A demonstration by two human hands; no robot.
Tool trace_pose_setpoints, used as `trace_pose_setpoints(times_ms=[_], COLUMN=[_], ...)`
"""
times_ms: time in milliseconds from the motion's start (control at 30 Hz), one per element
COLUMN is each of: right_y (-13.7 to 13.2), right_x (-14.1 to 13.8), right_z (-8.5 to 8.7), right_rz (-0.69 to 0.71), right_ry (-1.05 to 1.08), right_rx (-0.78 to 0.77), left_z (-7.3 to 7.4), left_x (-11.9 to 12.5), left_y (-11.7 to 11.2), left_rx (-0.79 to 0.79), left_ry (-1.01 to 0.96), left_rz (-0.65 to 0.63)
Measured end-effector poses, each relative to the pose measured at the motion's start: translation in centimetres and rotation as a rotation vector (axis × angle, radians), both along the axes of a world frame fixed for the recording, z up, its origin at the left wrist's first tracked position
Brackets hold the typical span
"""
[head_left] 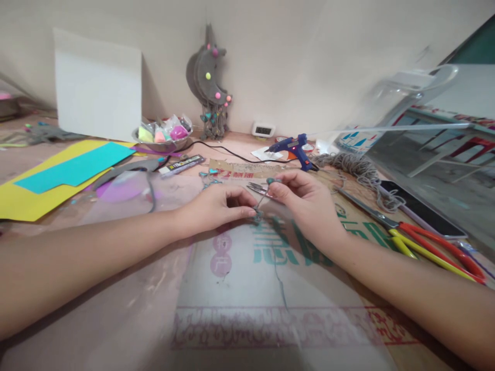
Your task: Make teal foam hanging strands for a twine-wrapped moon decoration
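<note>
My left hand (226, 206) is closed in a pinch on the lower end of a short grey string (263, 196), where a small greyish-teal piece (257, 214) shows at the fingertips. My right hand (309, 198) pinches the string's upper end, beside a small dark teal bead-like piece (271, 181). Just behind the string, pointed metal tips (255, 186) stick out from behind my right fingers; the rest of that tool is hidden. Below both hands lies a printed cardboard sheet (232, 288) under a clear film. A thin strand (280, 283) trails over it.
A blue glue gun (296, 149) stands behind my right hand, near grey yarn (356, 172). Red-and-yellow-handled scissors (436, 247) and a phone (425, 211) lie right. Yellow card (23, 198) lies left. A bowl (162, 141) and a hanging grey moon decoration (204, 74) are behind.
</note>
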State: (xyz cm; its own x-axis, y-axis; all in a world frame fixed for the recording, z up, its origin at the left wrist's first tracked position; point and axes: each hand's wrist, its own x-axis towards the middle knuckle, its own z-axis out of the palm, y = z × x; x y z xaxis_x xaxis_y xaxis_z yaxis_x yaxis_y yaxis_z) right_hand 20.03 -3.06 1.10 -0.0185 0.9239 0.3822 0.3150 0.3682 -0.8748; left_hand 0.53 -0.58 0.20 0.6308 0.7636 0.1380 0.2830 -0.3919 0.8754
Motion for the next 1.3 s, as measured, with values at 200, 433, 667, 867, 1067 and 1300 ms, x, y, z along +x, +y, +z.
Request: trace_pose_setpoints(times_ms=[200,433,667,867,1067,1300], right_y=[0.08,-0.08,-0.24,-0.25,-0.13,0.00], right_x=[-0.06,-0.16,-0.23,-0.16,-0.14,0.01], right_z=[-0.19,-0.28,-0.25,-0.18,-0.23,-0.35], right_rz=[0.068,0.101,0.109,0.108,0.100,0.075], right_ry=[0.064,0.025,-0.026,-0.056,-0.055,-0.046], right_rx=[-0.021,0.003,0.031,0.045,0.040,0.019], left_z=[0.14,0.25,0.20,-0.18,0.28,-0.04], left_x=[-0.02,-0.11,-0.13,-0.03,-0.04,0.05], left_y=[-0.09,-0.12,-0.11,0.05,-0.04,0.13], left_rx=[0.063,0.123,0.177,0.087,0.170,0.205], left_ry=[0.019,0.052,0.058,0.037,0.058,0.127], left_rz=[0.001,-0.007,-0.046,-0.021,-0.031,-0.078])
